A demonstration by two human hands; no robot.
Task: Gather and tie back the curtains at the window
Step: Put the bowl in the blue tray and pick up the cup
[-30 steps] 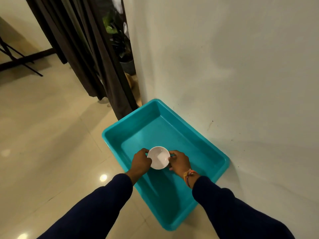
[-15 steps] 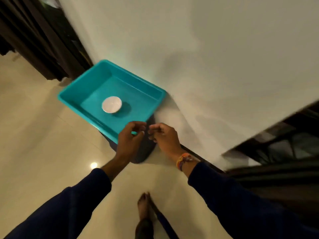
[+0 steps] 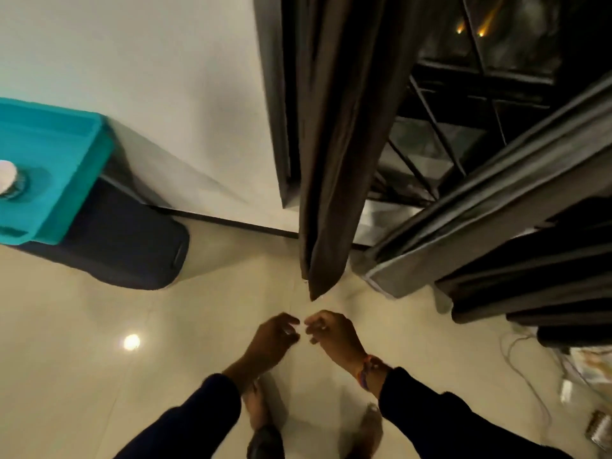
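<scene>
A dark brown curtain point(image 3: 331, 160) hangs in a narrow bunch beside the white wall, its hem just above the floor. To its right, a grey curtain point(image 3: 463, 207) slants across the dark window point(image 3: 463, 94) with its metal grille. My left hand point(image 3: 271, 339) and my right hand point(image 3: 334, 336) are held low in front of me, just below the brown curtain's hem and apart from it. Their curled fingertips almost meet. The blur hides whether anything is pinched between them.
At the left edge, a teal tub point(image 3: 76, 180) sits on a dark block point(image 3: 132, 246) and holds a white bowl point(image 3: 6, 180). Pale cables point(image 3: 530, 359) and small clutter lie on the floor at the right. My feet point(image 3: 258, 405) stand on glossy tiles.
My hands left the white bowl in the tub and drew together. My view swung right from the tub to the brown and grey curtains at the window.
</scene>
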